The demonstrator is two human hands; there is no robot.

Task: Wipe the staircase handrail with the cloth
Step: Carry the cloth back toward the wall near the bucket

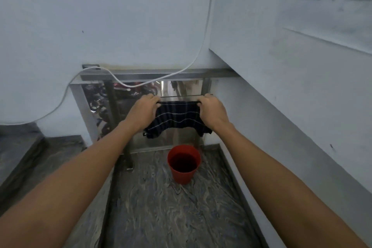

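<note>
Handrail (153,76) | head view: unwiped by appearance, above the cloth (178,119) | left hand (144,109) and right hand (213,110) each gripped a top corner, cloth stretched over red bucket (184,164) | progress: wiping judged not begun

The cloth (177,119) was dark, navy or black, with thin pale stripes running across it. It hung spread out flat, its top edge pulled taut and level and its lower corners drooping loose and ragged. The staircase handrail (157,76) was a flat steel bar, dull grey, running level along the top of a shiny metal panel against the wall. The cloth hung below the rail and in front of the panel, apparently not touching the rail.
</note>
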